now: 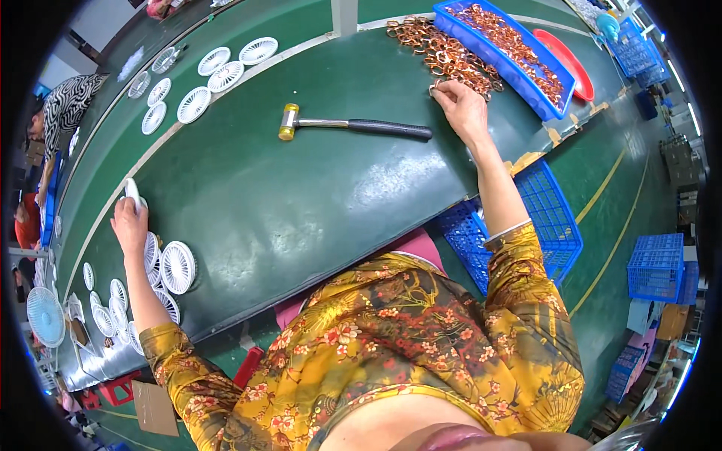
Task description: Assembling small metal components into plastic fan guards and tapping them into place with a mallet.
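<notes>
My left hand (131,224) is closed on the edge of a white plastic disc (132,191), which it tilts up at the left side of the green table (316,195). At the far right, my right hand (462,109) pinches a small copper-coloured ring (434,88) between thumb and fingertips. Just beyond that hand lies a loose heap of copper-coloured rings (444,49). A mallet (361,125) with yellow faces and a black grip rests between my hands, touched by neither. Beside my left forearm stand several white slotted round covers (179,267).
A blue tray (543,107) full of copper pieces and a red tray (579,75) stand at the far right. More white slotted covers (194,104) lie along the far-left strip. Blue crates (553,218) sit below the table's right edge. People (66,105) work at far left.
</notes>
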{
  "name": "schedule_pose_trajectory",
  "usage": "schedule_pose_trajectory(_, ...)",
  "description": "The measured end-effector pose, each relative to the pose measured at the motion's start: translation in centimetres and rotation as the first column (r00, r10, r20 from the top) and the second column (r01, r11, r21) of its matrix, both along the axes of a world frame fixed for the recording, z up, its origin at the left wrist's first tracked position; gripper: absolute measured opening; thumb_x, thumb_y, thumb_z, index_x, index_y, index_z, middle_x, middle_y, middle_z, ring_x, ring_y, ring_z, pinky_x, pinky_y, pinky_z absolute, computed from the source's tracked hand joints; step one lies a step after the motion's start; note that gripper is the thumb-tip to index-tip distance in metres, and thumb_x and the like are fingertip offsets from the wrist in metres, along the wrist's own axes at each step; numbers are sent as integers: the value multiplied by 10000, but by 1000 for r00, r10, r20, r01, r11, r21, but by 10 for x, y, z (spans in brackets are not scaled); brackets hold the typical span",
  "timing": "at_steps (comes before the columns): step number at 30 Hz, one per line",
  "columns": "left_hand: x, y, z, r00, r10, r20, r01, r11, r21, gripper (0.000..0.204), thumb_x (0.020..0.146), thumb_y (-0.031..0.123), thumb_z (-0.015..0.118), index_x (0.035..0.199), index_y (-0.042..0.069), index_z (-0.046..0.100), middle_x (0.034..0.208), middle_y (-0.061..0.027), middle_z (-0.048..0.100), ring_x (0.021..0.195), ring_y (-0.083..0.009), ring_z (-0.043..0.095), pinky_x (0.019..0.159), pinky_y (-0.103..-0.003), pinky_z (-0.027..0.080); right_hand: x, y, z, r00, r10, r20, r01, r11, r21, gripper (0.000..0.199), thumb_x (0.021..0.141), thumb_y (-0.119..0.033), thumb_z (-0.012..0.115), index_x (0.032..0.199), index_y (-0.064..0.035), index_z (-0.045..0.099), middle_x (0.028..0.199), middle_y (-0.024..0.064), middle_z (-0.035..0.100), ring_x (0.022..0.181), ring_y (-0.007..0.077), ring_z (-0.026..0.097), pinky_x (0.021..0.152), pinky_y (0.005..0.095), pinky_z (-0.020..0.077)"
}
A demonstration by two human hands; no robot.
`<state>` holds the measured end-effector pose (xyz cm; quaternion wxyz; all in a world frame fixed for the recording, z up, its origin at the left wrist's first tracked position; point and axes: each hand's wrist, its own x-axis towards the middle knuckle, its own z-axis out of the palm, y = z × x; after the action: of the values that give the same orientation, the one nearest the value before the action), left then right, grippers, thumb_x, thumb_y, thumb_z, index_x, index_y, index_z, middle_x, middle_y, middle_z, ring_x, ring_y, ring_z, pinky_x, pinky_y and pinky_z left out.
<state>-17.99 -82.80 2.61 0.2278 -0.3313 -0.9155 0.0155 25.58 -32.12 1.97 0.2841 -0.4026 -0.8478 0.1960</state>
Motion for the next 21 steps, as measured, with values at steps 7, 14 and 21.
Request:
schedule_pose_trajectory(7, 105, 42, 28, 974, -201, 108, 61, 686, 725, 128, 869, 121, 608, 930, 8, 596, 789, -27, 580, 715, -103, 499, 660, -265, 436, 7, -73, 35, 849, 310, -429, -242, 948, 205, 102, 795, -90, 722, 883, -43, 702, 851, 109, 651, 715, 213, 638, 639, 309, 514)
schedule_pose_trajectory(14, 286, 152, 39, 493, -798, 347, -344, 187, 920, 284, 899, 112, 475, 1152, -13, 508, 1072, -72, 551, 995, -148, 512, 905, -286, 401, -12, -162, 56, 650, 655, -386, -505, 752, 424, 170, 674, -63, 794, 805, -79, 686, 816, 61, 647, 708, 221, 628, 621, 325, 518)
schedule_pose_trajectory(21, 323, 171, 35, 276, -899, 340, -411, 209, 887, 308, 956, 134, 471, 1223, -17, 439, 1116, -79, 551, 998, -109, 528, 887, -267, 443, -39, -200, 56, 575, 747, -334, -588, 661, 465, 196, 665, -49, 784, 811, -65, 653, 777, 68, 634, 668, 235, 602, 582, 327, 473)
